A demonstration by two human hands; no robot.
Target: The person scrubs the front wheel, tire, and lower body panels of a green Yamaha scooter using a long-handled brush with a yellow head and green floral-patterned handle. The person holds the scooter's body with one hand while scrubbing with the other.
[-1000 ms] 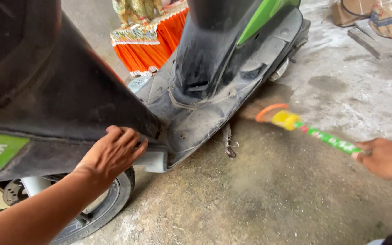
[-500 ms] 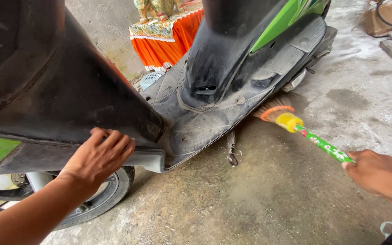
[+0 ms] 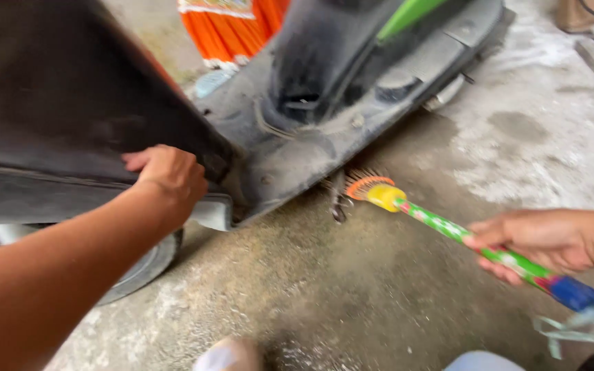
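Left of centre in the head view, the left hand (image 3: 166, 175) presses, fingers curled, on the scooter (image 3: 297, 137) panel edge. At right, the right hand (image 3: 541, 240) grips the brush (image 3: 448, 227) handle; its bristles touch the footboard's underside at centre. Dust coats the footboard, so much cleaning seems left; the floor (image 3: 352, 295) is dirty.
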